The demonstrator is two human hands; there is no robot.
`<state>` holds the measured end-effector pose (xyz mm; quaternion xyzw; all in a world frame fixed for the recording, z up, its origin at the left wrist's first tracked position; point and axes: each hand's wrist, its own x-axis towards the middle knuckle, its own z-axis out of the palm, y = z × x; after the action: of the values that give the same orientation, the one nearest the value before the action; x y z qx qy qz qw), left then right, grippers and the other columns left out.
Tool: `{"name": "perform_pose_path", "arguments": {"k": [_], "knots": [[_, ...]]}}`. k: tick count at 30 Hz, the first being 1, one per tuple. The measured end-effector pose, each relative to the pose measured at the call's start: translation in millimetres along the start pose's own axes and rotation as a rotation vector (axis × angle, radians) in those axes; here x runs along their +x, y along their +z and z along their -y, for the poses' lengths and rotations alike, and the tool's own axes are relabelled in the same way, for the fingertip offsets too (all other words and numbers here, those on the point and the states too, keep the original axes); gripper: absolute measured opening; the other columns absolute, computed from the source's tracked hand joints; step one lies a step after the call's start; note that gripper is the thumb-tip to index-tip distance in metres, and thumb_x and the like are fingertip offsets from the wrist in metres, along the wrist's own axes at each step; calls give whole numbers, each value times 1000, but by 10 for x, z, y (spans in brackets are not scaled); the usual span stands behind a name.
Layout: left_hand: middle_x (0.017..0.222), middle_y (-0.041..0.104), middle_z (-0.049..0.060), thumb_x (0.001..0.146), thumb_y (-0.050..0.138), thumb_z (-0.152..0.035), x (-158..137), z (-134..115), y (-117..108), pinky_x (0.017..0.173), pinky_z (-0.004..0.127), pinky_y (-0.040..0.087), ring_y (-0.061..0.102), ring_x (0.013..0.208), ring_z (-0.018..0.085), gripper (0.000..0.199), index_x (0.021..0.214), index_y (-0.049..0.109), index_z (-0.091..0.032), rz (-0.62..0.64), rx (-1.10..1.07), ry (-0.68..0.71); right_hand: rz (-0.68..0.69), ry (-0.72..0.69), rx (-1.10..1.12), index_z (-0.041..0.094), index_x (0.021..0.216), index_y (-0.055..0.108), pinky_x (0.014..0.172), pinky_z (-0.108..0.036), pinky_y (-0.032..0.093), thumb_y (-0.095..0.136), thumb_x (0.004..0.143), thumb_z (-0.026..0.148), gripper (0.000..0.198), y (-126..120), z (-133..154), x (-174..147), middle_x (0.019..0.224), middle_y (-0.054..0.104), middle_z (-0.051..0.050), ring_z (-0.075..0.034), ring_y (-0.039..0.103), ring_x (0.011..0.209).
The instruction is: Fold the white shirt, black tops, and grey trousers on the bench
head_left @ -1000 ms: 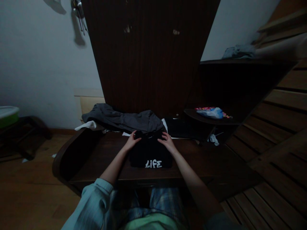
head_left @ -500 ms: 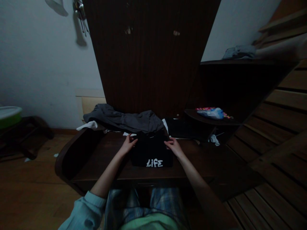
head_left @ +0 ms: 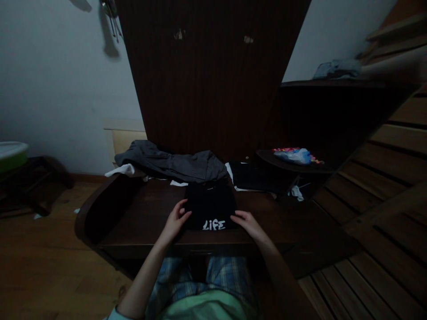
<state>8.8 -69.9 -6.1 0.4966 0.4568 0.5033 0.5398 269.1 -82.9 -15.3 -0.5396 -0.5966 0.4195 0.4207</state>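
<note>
A folded black shirt [head_left: 210, 204] lies flat on the dark wooden bench, with white lettering upside down along its near edge. At its left side is my left hand [head_left: 175, 220], thumb and fingers apart, fingertips touching or just over the edge of the cloth. My right hand [head_left: 248, 223] rests by the lower right edge of the shirt, its fingers stretched toward the cloth and slightly apart. Neither hand visibly grips the fabric. Beyond the shirt's far edge lies a rumpled dark grey garment [head_left: 173, 164].
The dark wooden bench [head_left: 133, 222] has a curved left arm. Black folded cloth [head_left: 251, 175] with white edges lies at the back right. A blue-white plastic bag [head_left: 295, 155] sits on a small shelf. Wooden slats [head_left: 373, 178] stand at the right; a green tub [head_left: 13, 155] is far left.
Both hands have moved from the shirt's upper sides down toward its near corners, and their pinched fingers have come apart. The shirt lies nearly where it was; the view has shifted slightly.
</note>
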Motion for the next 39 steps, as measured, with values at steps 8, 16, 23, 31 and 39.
{"name": "perform_pose_path", "arguments": {"k": [8, 16, 23, 31, 39], "knots": [[59, 59, -3, 51, 72, -40, -63, -66, -39, 54, 25, 44, 57, 57, 14, 62, 105, 52, -15, -75, 4, -20, -18, 44, 164, 16, 62, 65, 62, -28, 42, 69, 53, 48, 33, -20, 45, -28, 63, 63, -1, -16, 55, 62], [49, 44, -10, 46, 75, -33, -51, -36, -46, 50, 18, 37, 46, 46, 7, 51, 90, 55, -16, -162, -33, 26, -129, 103, 288, 16, 53, 59, 56, -26, 39, 77, 38, 45, 38, -17, 118, -50, 53, 57, 1, -12, 51, 53], [50, 36, -12, 43, 75, -29, -30, -53, -19, 45, 15, 28, 35, 44, 3, 46, 83, 56, -16, -232, 18, 73, -246, 71, 268, 18, 48, 48, 49, -23, 32, 77, 32, 49, 45, 7, 82, -23, 46, 44, 6, -9, 40, 47], [53, 43, -8, 64, 57, -47, -57, -41, 0, 47, 18, 32, 42, 49, 8, 46, 98, 55, -16, -132, 111, 28, -127, 35, 175, 17, 64, 58, 49, -22, 34, 65, 54, 54, 39, -10, 110, -24, 57, 50, 3, -11, 45, 54], [64, 56, -1, 63, 57, -33, 7, 34, -24, 60, 23, 40, 53, 65, 15, 34, 94, 60, -17, -180, 337, 140, -127, 36, 69, 18, 45, 45, 44, -22, 27, 65, 51, 52, 39, 44, 55, 44, 43, 39, 6, -8, 35, 45]]}}
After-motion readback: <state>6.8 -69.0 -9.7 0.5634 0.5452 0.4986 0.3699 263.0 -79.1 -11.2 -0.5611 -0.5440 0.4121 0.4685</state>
